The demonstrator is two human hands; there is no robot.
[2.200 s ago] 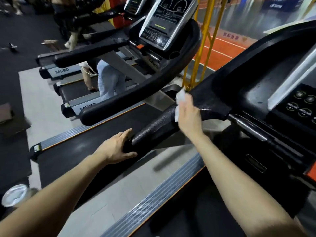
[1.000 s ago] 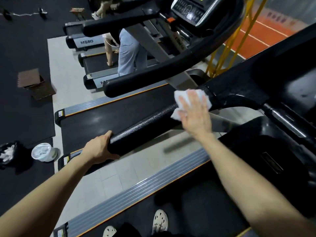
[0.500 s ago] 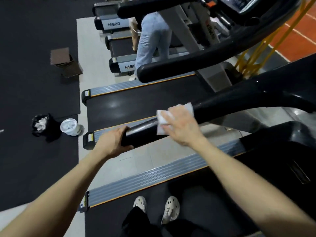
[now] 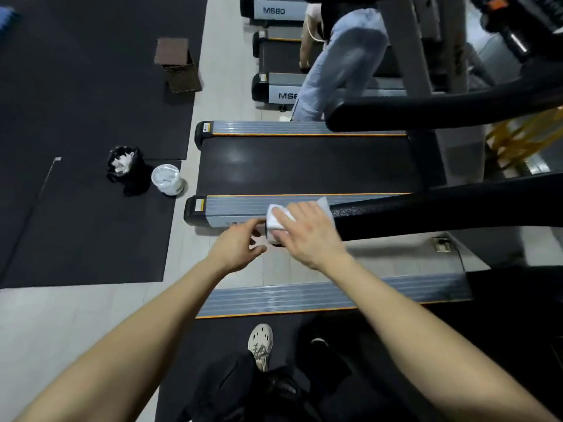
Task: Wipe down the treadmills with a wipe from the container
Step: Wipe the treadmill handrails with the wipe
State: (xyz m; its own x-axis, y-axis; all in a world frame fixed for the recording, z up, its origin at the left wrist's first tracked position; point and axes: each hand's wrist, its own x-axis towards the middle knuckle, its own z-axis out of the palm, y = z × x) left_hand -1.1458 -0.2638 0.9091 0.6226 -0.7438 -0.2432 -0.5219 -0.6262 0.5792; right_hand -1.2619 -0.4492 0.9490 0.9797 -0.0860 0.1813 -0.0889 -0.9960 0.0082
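The right hand [image 4: 307, 236] grips a white wipe [image 4: 275, 222] wrapped over the very end of the black textured handrail [image 4: 426, 211], fingers curled over the top and thumb tucked beneath. The left hand [image 4: 236, 249] hangs just beside that rail end, fingers loosely apart and holding nothing. On the dark floor mat to the left, the white wipe container [image 4: 167, 179] stands against a black bin bag [image 4: 123, 166] stuffed with crumpled white wipes. 1 treadmill [image 4: 304, 166] lies just beyond the rail; further along, another person in pale jeans [image 4: 341, 59] stands.
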